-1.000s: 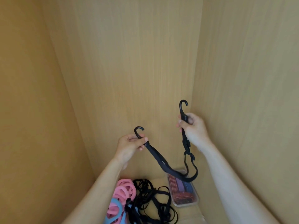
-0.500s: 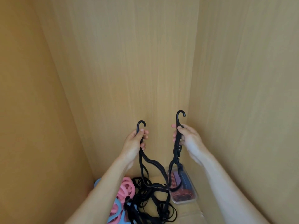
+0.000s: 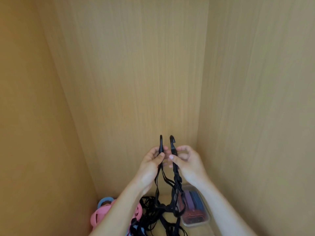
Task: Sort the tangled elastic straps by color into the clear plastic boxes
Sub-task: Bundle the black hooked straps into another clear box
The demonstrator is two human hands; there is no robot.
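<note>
**Obs:** Step in hand?

**Op:** As I read it from here, doubling the black strap end to end before boxing it. The left hook and right hook stand upright side by side, close but apart, just above 6 o'clock in the view.

**Obs:** Grips?

**Op:** The left hand pinches the shank of its hook between thumb and forefinger. The right hand pinches its hook the same way, its other fingers loosely curled and holding nothing I can make out. Palms face each other. The forearms come in from 7 and 5 o'clock.

**Obs:** Rest of the strap?

**Op:** It hangs in two runs down to the black pile at 6 o'clock. I cannot tell whether its loop is free of the pile.

**Obs:** How to do it well?

**Op:** My judgement is to pass both hooks into one hand and lift until the loop clears. The freed hand can then run down and gather the slack. The clear plastic box at 5 o'clock holds red and purplish straps, so I would not put black there. No other box is in view. Pink straps and a blue strap lie at 7 o'clock.
</note>
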